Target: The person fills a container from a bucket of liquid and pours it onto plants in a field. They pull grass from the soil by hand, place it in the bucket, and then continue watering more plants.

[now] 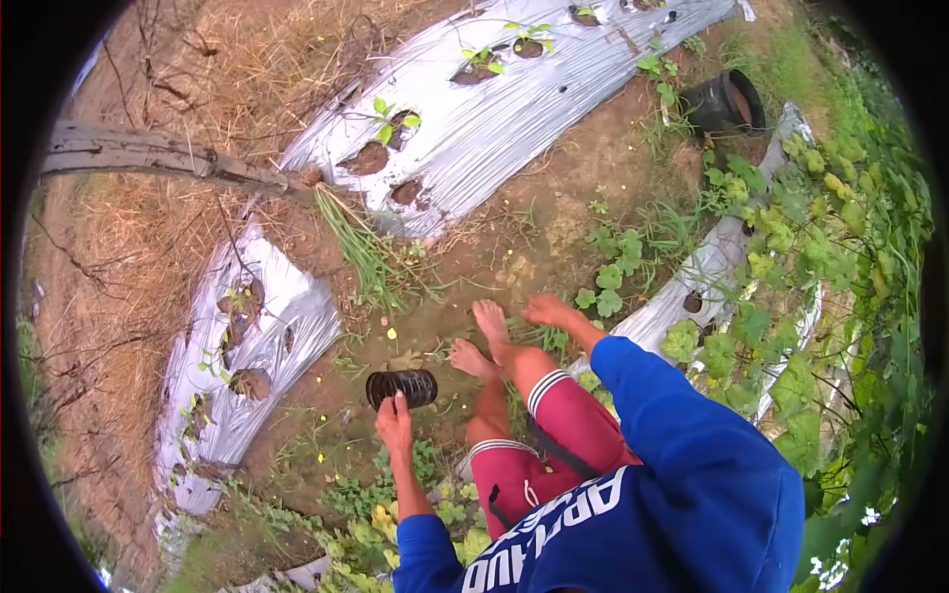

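Observation:
My left hand point(393, 423) grips the edge of a small black ribbed pot point(403, 388), which is tilted on its side low over the soil. The inside of the pot is too dark to make out. My right hand point(547, 311) is out in front of my right knee, just beside my bare feet point(481, 339). Its fingers are curled in, and whatever they may hold is hidden. Low green weeds point(611, 282) grow a little beyond that hand.
Silver plastic mulch point(494, 119) with planting holes and seedlings covers the bed ahead; another strip point(297, 306) lies left. A wooden pole point(148, 156) juts in over dry straw. A black bucket point(707, 107) stands at upper right, near leafy vines point(820, 257).

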A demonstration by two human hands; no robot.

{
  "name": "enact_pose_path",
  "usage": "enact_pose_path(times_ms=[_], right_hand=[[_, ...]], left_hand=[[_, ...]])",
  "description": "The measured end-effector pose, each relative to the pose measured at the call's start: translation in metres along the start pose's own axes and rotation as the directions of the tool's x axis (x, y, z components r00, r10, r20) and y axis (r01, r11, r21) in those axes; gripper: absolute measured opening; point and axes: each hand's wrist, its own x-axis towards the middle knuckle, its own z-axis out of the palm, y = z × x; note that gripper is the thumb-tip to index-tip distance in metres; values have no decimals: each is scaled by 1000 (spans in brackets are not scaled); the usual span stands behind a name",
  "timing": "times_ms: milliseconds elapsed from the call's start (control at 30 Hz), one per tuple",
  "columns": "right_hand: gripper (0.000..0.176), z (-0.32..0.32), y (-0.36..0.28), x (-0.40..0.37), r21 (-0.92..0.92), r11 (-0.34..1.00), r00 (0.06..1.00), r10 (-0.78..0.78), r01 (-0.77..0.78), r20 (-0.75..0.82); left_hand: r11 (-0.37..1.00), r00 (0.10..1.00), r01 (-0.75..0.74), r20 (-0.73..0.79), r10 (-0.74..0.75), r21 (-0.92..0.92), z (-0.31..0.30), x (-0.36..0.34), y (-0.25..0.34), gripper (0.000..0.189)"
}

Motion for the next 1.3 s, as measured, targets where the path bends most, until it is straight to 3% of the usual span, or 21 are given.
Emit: enact_pose_path(times_ms=[33,67,100,167,267,333,400,500,567,600,667,733,800,1100,1200,1300], right_hand=[[48,18,76,-5,-254,961,990,-127,110,-53],[39,21,128,-35,-45,994,980,-107,101,-165],[40,-12,123,-79,-2,980,979,197,-197,-61],[46,-40,148,-130,362,790,850,527,-494,8],[54,-66,201,-172,537,732,852,521,-419,-45],[54,-97,224,-178,592,737,889,452,-326,-73],[52,-115,241,-178,770,589,904,427,-245,-39],[51,-169,259,-161,759,594,927,375,-265,30],[38,-211,261,-159,852,522,957,267,-46,-112],[38,-231,269,-159,852,521,958,267,-53,-103],[37,-272,283,-156,861,502,954,213,77,-209],[40,-324,291,-165,886,464,955,257,13,-148],[53,-367,311,-175,815,565,948,310,-124,-70],[51,-520,412,-200,918,393,935,344,-58,-89],[50,-571,447,-201,925,374,930,359,-69,-75],[44,-620,458,-207,925,380,882,433,9,-187]], left_hand=[[1000,1000,12,1,-12,22,3,-8,9,38],[1000,1000,-6,5,6,22,9,-13,18,38],[999,999,-18,35,16,45,16,-17,24,38],[995,995,-57,82,49,88,30,-21,38,37],[985,991,-26,136,3,171,56,-11,58,38],[979,990,-88,122,66,185,79,0,96,40],[978,990,-72,135,46,194,94,6,129,42],[987,992,-55,124,36,152,134,27,182,44],[996,990,-4,139,-8,86,157,35,237,44],[996,990,4,139,-17,90,171,41,257,44],[981,991,-70,124,48,183,195,54,291,44],[980,992,-82,112,63,179,221,65,317,44],[985,985,-99,153,77,140,244,71,348,45],[985,985,55,154,-80,161,362,124,463,50],[991,976,-1,217,-28,134,396,143,542,52],[997,954,-70,291,73,-23,427,157,634,48]])
